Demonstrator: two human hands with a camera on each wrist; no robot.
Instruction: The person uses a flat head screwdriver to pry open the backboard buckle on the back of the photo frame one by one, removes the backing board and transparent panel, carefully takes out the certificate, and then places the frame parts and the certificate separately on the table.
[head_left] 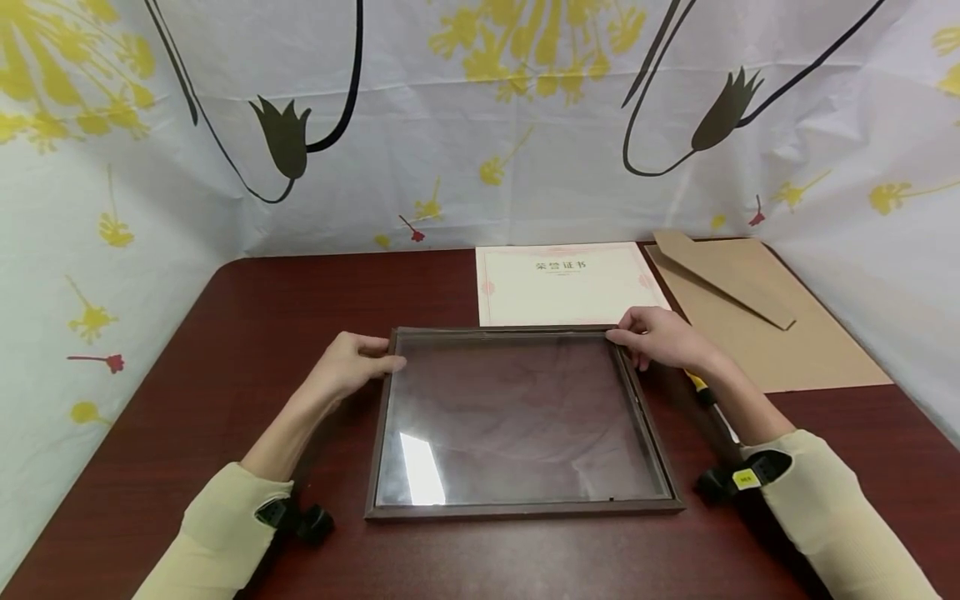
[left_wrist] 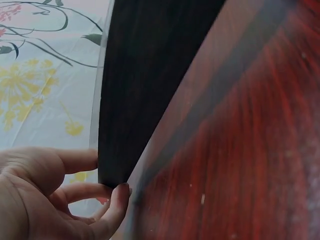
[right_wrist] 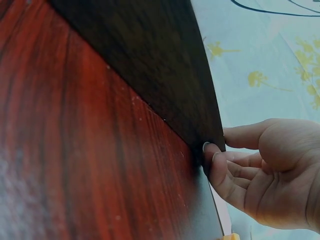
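Observation:
A dark brown picture frame [head_left: 525,510] with a clear, glossy pane lies face up in front of me on the table. My left hand [head_left: 347,367] grips its left side near the far corner, thumb on top at the pane's edge. My right hand [head_left: 660,337] pinches the far right corner, thumb over the top edge. In the left wrist view, fingertips [left_wrist: 120,192] curl under the dark side wall [left_wrist: 145,90] of the frame. The right wrist view has fingertips [right_wrist: 212,152] tucked beneath the lower edge of the opposite side wall [right_wrist: 150,65].
Behind the frame lies a cream certificate sheet [head_left: 562,287] with printed characters. At the back right is a brown backing board [head_left: 810,350], a narrow stand flap [head_left: 723,279] on it. A screwdriver [head_left: 702,388] with a yellow and black handle is partly behind my right forearm. Patterned cloth [head_left: 450,167] encloses the table.

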